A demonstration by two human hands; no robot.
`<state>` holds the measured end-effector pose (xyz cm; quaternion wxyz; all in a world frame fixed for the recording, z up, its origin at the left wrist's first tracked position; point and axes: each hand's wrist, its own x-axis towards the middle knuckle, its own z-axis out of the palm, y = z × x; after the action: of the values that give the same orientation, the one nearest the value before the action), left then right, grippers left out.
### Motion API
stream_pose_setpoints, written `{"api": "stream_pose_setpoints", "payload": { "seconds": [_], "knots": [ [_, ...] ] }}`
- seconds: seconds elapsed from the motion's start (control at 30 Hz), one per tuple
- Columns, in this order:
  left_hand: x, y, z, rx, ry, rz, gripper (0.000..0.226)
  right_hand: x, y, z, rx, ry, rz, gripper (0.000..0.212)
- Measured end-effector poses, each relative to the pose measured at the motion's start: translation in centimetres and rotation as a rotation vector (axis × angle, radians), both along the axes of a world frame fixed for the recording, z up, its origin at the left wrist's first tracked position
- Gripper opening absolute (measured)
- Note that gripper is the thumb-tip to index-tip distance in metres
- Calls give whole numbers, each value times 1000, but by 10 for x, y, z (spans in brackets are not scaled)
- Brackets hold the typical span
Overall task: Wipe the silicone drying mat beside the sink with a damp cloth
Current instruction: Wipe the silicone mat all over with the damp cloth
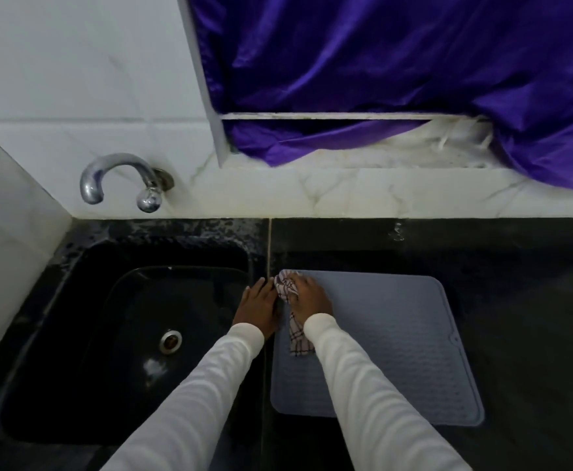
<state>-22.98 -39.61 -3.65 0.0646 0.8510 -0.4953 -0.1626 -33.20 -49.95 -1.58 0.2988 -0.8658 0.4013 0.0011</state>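
The grey drying mat (390, 348) is lying flat on the black counter (516, 300), just beside the black sink (74, 334) at its 3 o'clock side. The right hand (309, 297) is pressing a checked cloth (287, 287) onto the mat's 11 o'clock corner, fingers curling over the bunched fabric, with a loose tail trailing toward 6 o'clock. The left hand (256, 309) is resting flat, fingers straight, on the counter strip between sink and mat, touching the mat's edge. A chrome tap (122, 180) is sticking out at the sink's 12 o'clock, and purple fabric (380, 62) is hanging above the counter.

A chrome tap (122, 180) juts from white tiles (74, 62) beside purple fabric (380, 62).
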Motion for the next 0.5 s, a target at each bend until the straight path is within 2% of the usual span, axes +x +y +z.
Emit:
{"api": "stream_pose_setpoints", "payload": {
  "seconds": [0.1, 0.27, 0.37, 0.5],
  "knots": [
    [10, -5, 2, 55, -27, -73, 75, 15, -6, -8, -74, 23, -72, 51],
    [25, -11, 4, 106, -46, -161, 72, 23, 5, -26, -199, -18, -214, 55],
    [37, -14, 3, 142, -50, -209, 73, 37, -5, -14, -179, 5, -104, 43],
    [39, -15, 2, 144, -5, -188, 75, 47, -25, 0, -64, 115, 75, 41]
  ]
}}
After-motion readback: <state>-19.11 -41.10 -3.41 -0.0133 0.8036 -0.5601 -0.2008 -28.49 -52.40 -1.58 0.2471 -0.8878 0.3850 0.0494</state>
